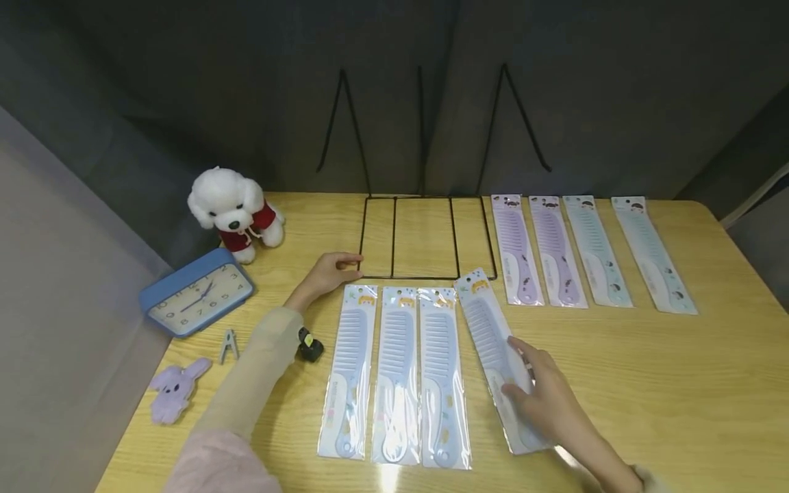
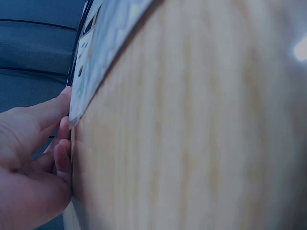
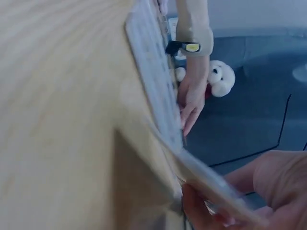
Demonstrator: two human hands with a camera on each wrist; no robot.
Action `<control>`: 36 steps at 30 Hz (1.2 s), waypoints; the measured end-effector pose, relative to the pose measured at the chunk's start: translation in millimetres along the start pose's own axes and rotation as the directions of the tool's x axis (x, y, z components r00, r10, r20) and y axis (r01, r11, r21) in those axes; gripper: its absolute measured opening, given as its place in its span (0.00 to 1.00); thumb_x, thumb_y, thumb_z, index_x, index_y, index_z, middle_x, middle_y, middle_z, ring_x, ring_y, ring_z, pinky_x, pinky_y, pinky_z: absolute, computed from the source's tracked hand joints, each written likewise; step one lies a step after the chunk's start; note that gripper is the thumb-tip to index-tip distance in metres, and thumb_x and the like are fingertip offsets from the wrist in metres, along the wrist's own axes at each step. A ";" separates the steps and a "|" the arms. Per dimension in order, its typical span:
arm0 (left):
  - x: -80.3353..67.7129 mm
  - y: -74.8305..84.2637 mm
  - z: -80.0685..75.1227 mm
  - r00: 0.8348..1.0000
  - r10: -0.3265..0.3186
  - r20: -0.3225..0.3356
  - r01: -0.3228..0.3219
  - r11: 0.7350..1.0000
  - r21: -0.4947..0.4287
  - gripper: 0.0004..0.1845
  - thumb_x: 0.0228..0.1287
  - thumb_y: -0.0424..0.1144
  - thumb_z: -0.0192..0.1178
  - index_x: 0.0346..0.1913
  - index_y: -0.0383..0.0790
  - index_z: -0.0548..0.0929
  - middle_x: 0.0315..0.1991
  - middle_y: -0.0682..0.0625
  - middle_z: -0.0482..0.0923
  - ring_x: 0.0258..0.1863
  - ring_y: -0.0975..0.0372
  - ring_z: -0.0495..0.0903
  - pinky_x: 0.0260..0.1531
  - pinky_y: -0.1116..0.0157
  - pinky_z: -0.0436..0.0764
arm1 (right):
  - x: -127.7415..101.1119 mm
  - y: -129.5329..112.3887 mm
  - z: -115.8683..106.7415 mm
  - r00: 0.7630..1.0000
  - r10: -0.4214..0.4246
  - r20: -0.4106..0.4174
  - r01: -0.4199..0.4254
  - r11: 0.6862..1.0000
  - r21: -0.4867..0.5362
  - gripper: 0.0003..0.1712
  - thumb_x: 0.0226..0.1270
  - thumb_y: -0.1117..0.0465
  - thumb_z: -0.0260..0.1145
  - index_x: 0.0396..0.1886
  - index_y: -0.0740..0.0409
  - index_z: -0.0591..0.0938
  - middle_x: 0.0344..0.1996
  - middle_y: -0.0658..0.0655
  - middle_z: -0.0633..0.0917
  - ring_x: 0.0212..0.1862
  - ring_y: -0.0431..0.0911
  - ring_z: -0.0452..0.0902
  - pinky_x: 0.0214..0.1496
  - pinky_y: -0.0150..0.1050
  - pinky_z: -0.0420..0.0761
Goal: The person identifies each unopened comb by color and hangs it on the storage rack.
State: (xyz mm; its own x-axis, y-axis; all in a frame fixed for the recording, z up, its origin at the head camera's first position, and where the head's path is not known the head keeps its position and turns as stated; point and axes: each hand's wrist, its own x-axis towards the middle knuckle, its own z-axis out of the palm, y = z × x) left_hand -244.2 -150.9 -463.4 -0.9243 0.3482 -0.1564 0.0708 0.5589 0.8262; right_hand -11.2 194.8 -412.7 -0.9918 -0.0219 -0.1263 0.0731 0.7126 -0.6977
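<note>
My right hand [image 1: 545,397] grips a packaged blue comb [image 1: 490,342] by its right side, thumb on the front face. The pack lies slanted, its top overlapping the front right corner of a black wire rack [image 1: 425,277]. In the right wrist view the held pack [image 3: 211,177] appears edge-on, tilted, with a shadow below. Left of it, several blue combs in clear packs [image 1: 396,370] lie in a row. At the rack's front left corner, my left hand [image 1: 327,274] touches the wire with extended fingertips; the left wrist view shows those fingers [image 2: 50,112] close to a pack's corner.
Two purple packaged combs [image 1: 518,253] and two green ones [image 1: 596,253] lie right of the rack. On the left are a white plush dog [image 1: 228,202], a blue clock [image 1: 197,291], a grey clothespin [image 1: 229,346] and a purple plush toy [image 1: 175,390]. Dark cloth hangs behind.
</note>
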 end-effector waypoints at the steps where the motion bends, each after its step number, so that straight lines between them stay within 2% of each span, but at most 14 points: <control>1: -0.1 -0.9 0.5 1.000 0.008 -0.002 -0.008 1.000 -0.006 0.23 0.63 0.38 0.63 0.61 0.36 0.76 0.61 0.41 0.74 0.60 0.50 0.71 0.60 0.54 0.70 | 0.0 -2.6 -0.5 0.999 -0.036 -0.038 0.036 0.999 -0.001 0.40 0.54 0.71 0.68 0.68 0.63 0.64 0.47 0.70 0.73 0.43 0.57 0.74 0.35 0.43 0.80; 3: -0.2 -2.3 1.2 1.000 0.019 -0.008 -0.019 1.000 -0.017 0.24 0.63 0.37 0.63 0.61 0.35 0.76 0.61 0.40 0.74 0.60 0.50 0.71 0.60 0.54 0.71 | 0.5 -9.5 -1.5 0.984 -0.127 -0.122 0.126 0.992 -0.014 0.40 0.52 0.74 0.69 0.67 0.63 0.66 0.43 0.66 0.74 0.40 0.53 0.72 0.35 0.40 0.77; 7: -0.2 -4.7 1.9 1.000 0.029 -0.009 -0.029 0.999 -0.014 0.24 0.63 0.37 0.63 0.62 0.35 0.75 0.61 0.40 0.74 0.60 0.50 0.71 0.60 0.55 0.71 | 6.9 -31.2 -2.8 0.915 -0.323 -0.244 0.333 0.943 -0.001 0.41 0.47 0.78 0.70 0.65 0.64 0.69 0.41 0.62 0.76 0.38 0.45 0.70 0.36 0.35 0.78; 10: -0.9 -6.7 0.1 1.000 0.025 -0.017 -0.025 1.000 0.005 0.25 0.63 0.38 0.63 0.62 0.36 0.75 0.60 0.39 0.74 0.60 0.50 0.72 0.60 0.55 0.71 | 14.6 -53.5 -1.3 0.865 -0.432 -0.257 0.467 0.880 0.092 0.42 0.47 0.81 0.68 0.65 0.64 0.69 0.46 0.63 0.77 0.41 0.43 0.72 0.37 0.32 0.82; 13: -1.4 -7.5 -1.1 0.999 0.026 -0.033 -0.026 0.999 0.021 0.25 0.63 0.37 0.64 0.62 0.35 0.75 0.59 0.39 0.75 0.60 0.50 0.72 0.60 0.55 0.70 | 24.2 -76.4 1.0 0.817 -0.522 -0.245 0.566 0.806 0.173 0.42 0.47 0.81 0.67 0.66 0.64 0.69 0.49 0.63 0.76 0.42 0.43 0.73 0.31 0.31 0.82; 17: -0.1 -7.0 -0.2 0.997 0.053 -0.048 -0.052 0.999 0.005 0.24 0.62 0.36 0.64 0.60 0.33 0.76 0.58 0.38 0.76 0.60 0.49 0.72 0.61 0.56 0.70 | 41.2 -106.8 3.0 0.734 -0.629 -0.256 0.675 0.716 0.175 0.40 0.49 0.79 0.67 0.65 0.64 0.69 0.51 0.63 0.76 0.42 0.45 0.73 0.28 0.30 0.79; 19: 0.7 -6.4 1.0 0.996 0.074 -0.052 -0.073 0.997 0.020 0.22 0.61 0.36 0.64 0.58 0.32 0.78 0.56 0.38 0.77 0.59 0.50 0.73 0.61 0.57 0.70 | 50.4 -120.3 4.3 0.691 -0.675 -0.259 0.720 0.673 0.168 0.39 0.49 0.78 0.67 0.65 0.66 0.69 0.51 0.64 0.76 0.42 0.46 0.73 0.30 0.31 0.78; 21: 0.7 -5.0 1.7 0.995 0.085 -0.059 -0.082 0.995 0.048 0.19 0.60 0.35 0.64 0.54 0.30 0.80 0.53 0.37 0.80 0.55 0.50 0.76 0.58 0.57 0.72 | 58.7 -131.5 6.7 0.665 -0.705 -0.246 0.745 0.648 0.156 0.38 0.50 0.77 0.67 0.65 0.67 0.68 0.51 0.65 0.76 0.42 0.48 0.74 0.32 0.32 0.78; 22: 0.9 -4.4 2.2 0.994 0.087 -0.061 -0.084 0.995 0.061 0.18 0.60 0.34 0.64 0.52 0.29 0.81 0.51 0.37 0.81 0.53 0.49 0.77 0.57 0.56 0.73 | 62.6 -135.5 8.3 0.663 -0.711 -0.235 0.747 0.646 0.155 0.38 0.51 0.76 0.67 0.65 0.67 0.68 0.51 0.65 0.76 0.42 0.48 0.74 0.32 0.33 0.78; 24: 0.7 -2.8 2.0 0.993 0.089 -0.071 -0.084 0.993 0.078 0.17 0.59 0.33 0.63 0.50 0.29 0.82 0.47 0.36 0.82 0.49 0.49 0.79 0.55 0.56 0.74 | 69.0 -141.4 11.3 0.678 -0.704 -0.210 0.734 0.660 0.159 0.38 0.52 0.76 0.66 0.66 0.67 0.67 0.51 0.66 0.76 0.39 0.49 0.74 0.31 0.33 0.78; 26: 1.2 -2.1 1.5 0.994 0.086 -0.067 -0.083 0.995 0.050 0.17 0.58 0.31 0.63 0.50 0.28 0.81 0.45 0.36 0.82 0.44 0.49 0.81 0.52 0.55 0.76 | 74.0 -143.7 14.3 0.705 -0.683 -0.192 0.709 0.686 0.163 0.38 0.53 0.75 0.66 0.67 0.66 0.67 0.51 0.66 0.76 0.40 0.49 0.74 0.31 0.33 0.79; 28: 2.6 -2.9 1.4 0.994 0.090 -0.060 -0.088 0.996 0.026 0.18 0.59 0.32 0.64 0.51 0.29 0.81 0.47 0.37 0.82 0.46 0.50 0.80 0.53 0.55 0.76 | 78.7 -143.1 16.7 0.721 -0.666 -0.191 0.692 0.703 0.161 0.38 0.54 0.75 0.65 0.67 0.66 0.67 0.51 0.66 0.75 0.39 0.49 0.74 0.29 0.34 0.78; 33: 2.2 -4.9 1.8 0.993 0.105 -0.052 -0.104 0.994 0.022 0.21 0.58 0.38 0.66 0.53 0.31 0.81 0.52 0.38 0.80 0.54 0.48 0.77 0.57 0.54 0.73 | 96.8 -140.6 21.7 0.727 -0.658 -0.197 0.686 0.711 0.158 0.37 0.54 0.75 0.65 0.66 0.66 0.67 0.51 0.67 0.75 0.40 0.52 0.75 0.30 0.36 0.79; 36: -1.1 -4.4 0.6 0.993 0.110 -0.052 -0.109 0.994 0.020 0.23 0.59 0.41 0.66 0.55 0.33 0.80 0.53 0.38 0.80 0.54 0.48 0.77 0.56 0.56 0.74 | 116.2 -142.4 26.0 0.736 -0.645 -0.205 0.676 0.717 0.173 0.38 0.54 0.76 0.65 0.67 0.66 0.67 0.52 0.68 0.74 0.41 0.54 0.75 0.30 0.39 0.80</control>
State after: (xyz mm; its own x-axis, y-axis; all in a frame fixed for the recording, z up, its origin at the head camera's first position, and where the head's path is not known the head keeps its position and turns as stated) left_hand -243.2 -153.3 -467.2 -0.9291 0.3680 -0.0359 0.1789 0.5325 0.8273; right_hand -134.1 72.5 -346.3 -0.7988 -0.3324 0.5015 -0.5998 0.3749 -0.7069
